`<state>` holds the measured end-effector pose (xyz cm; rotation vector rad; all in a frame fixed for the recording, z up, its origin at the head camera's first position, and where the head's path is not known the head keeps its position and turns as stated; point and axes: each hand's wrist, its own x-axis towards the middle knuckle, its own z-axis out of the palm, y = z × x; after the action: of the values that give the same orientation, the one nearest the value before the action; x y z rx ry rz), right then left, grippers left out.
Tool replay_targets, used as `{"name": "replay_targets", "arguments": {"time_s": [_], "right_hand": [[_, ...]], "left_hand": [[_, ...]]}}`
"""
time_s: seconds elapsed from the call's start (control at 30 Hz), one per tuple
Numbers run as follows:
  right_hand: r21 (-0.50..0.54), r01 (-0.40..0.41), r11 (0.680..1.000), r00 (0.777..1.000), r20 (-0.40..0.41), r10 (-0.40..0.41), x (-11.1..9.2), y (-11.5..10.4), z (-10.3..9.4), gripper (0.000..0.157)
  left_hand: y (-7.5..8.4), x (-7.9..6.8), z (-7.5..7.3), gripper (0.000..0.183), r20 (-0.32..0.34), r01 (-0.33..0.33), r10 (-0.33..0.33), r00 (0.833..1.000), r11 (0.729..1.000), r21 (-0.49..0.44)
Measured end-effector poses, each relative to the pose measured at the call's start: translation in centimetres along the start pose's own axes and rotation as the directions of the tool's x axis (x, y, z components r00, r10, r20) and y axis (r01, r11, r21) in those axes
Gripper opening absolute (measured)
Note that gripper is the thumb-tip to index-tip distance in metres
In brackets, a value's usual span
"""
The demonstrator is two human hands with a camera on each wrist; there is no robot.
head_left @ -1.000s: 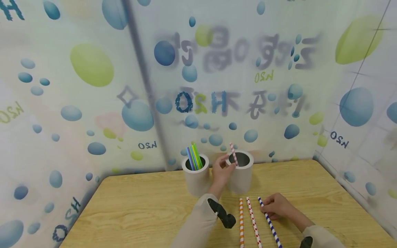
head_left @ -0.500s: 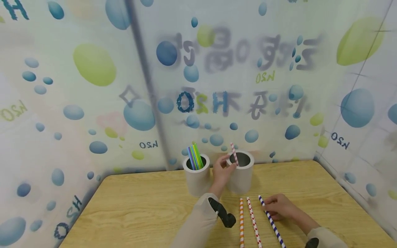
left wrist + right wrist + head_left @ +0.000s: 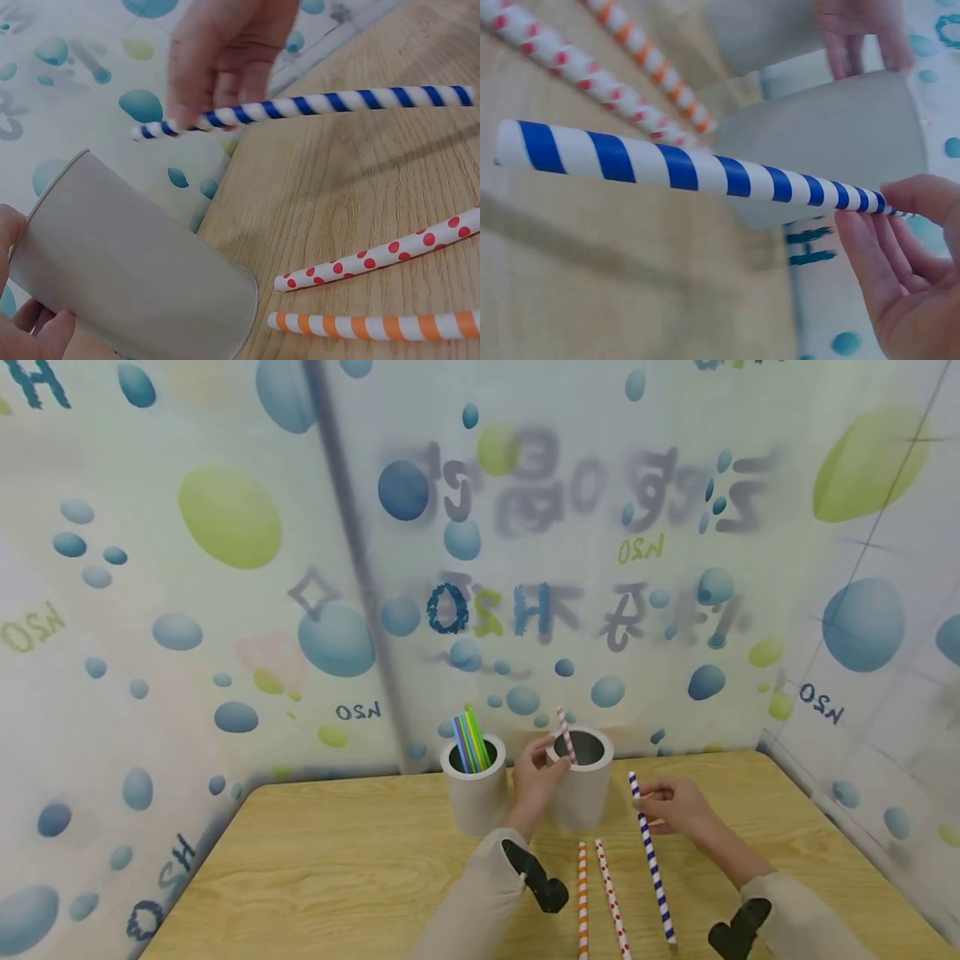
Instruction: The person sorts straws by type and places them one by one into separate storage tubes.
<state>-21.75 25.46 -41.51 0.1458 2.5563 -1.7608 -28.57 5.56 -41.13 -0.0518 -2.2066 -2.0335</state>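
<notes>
My right hand (image 3: 675, 806) pinches a blue-and-white striped paper straw (image 3: 654, 860) near its far end, between thumb and fingertips. In the left wrist view that straw slants above the tabletop, its shadow falling on the wood. My left hand (image 3: 538, 781) grips the right-hand light grey cup (image 3: 588, 789) on its left side by the rim. Inside this cup leans a pink-and-white striped straw (image 3: 565, 731), close to the left thumb. On the table in front lie an orange-striped straw (image 3: 582, 897) and a red-dotted straw (image 3: 613, 902), side by side.
Left of my left hand stands a second light grey cup (image 3: 477, 802), holding several coloured straws (image 3: 471, 743). Both cups are near the back edge of the wooden table (image 3: 337, 860). Behind it hangs a sheet (image 3: 525, 552) printed with blue and green drops.
My right hand has lifted the blue-striped straw off the table and moved it forward, toward the right cup's side. My left hand stays on the cup.
</notes>
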Motion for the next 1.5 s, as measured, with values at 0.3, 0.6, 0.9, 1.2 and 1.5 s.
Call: {"name": "replay_targets", "arguments": {"time_s": [0.3,0.6,0.9,1.2,1.5], "right_hand": [[0.01,0.139,0.99,0.99,-0.036,-0.139,2.0,-4.8,-0.3,0.034],[-0.016,0.207,0.978,0.973,-0.102,-0.207,3.9,-8.3,-0.5,0.039],[0.014,0.297,0.955,0.944,-0.157,-0.291,4.9,-12.5,-1.3,0.04],[0.044,0.342,0.939,0.906,-0.281,-0.317,6.3,-15.3,-0.6,0.039],[0.014,0.303,0.953,0.912,-0.295,-0.286,7.9,-13.2,1.1,0.034]], "left_hand": [[0.1,-0.1,-0.4,0.038,0.014,0.011,-0.011,1.0,1.0,0.004],[-0.1,-0.2,-0.1,0.037,0.019,-0.034,0.034,0.999,0.999,-0.015],[0.5,-0.4,0.1,0.038,0.022,-0.017,0.017,1.0,1.0,-0.009],[0.5,-0.3,0.0,0.037,0.01,-0.005,0.005,1.0,1.0,0.001],[0.6,-0.2,-0.1,0.038,0.009,-0.003,0.003,1.0,1.0,0.002]]}}
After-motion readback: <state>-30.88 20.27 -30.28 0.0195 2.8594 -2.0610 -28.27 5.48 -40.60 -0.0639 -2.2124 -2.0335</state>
